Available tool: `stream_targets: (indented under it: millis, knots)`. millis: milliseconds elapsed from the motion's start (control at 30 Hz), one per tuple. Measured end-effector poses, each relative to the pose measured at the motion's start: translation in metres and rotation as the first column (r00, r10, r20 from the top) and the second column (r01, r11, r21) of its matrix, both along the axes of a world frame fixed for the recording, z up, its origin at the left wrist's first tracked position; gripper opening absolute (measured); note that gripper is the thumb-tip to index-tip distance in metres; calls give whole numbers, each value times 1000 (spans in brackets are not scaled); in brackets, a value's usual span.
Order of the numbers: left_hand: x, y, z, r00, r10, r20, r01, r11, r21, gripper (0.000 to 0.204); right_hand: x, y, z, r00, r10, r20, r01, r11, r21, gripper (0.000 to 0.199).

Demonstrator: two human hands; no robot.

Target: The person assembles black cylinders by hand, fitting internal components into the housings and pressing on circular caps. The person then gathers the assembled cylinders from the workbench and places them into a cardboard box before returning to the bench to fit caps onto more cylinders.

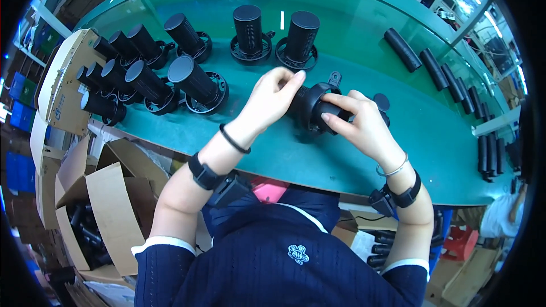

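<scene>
Over the table's front middle, I hold a black cylindrical microphone (pixel 300 100) lying on its side in a round shock mount (pixel 313 108). My left hand (pixel 273 95) is closed round the cylinder's left end, with the thumb and fingers bent over it. At the other end my right hand (pixel 362 120) pinches the mount, its fingers and thumb on the round base. A bracket tab (pixel 335 78) sticks up from the mount's far side. Just beyond my right fingers lies a small black disc (pixel 381 101), partly beside another dark round part.
Several microphones standing in mounts (pixel 196 85) fill the table's left side; two more stand behind my hands. Black tubes (pixel 402 50) line the right side of the green table (pixel 261 153). At the lower left is an open carton (pixel 114 210) of black parts; a shelf (pixel 381 250) below holds tubes.
</scene>
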State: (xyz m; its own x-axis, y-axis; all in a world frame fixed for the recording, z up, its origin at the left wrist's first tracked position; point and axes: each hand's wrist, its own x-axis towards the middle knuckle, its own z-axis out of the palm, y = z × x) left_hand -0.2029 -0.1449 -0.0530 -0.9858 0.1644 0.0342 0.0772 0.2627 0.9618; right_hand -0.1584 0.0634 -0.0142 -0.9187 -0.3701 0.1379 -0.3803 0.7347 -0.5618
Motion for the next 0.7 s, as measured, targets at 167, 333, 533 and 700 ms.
stream_targets:
  millis: [167,333,533,700]
  knots:
    - [24,0,-16,949,-168,269,121,976,181,38,-1,4,-17,994,-6,111,33,969,-243,36]
    - [29,6,-32,961,-130,245,29,925,379,37,6,-4,-19,960,-5,279,111,924,-365,36]
    - [36,13,-32,944,-98,314,-77,863,499,38,11,-4,-31,983,-13,185,82,925,-371,38]
    - [38,13,-34,904,-220,366,-17,839,544,35,11,1,-37,977,-11,214,77,950,-304,39]
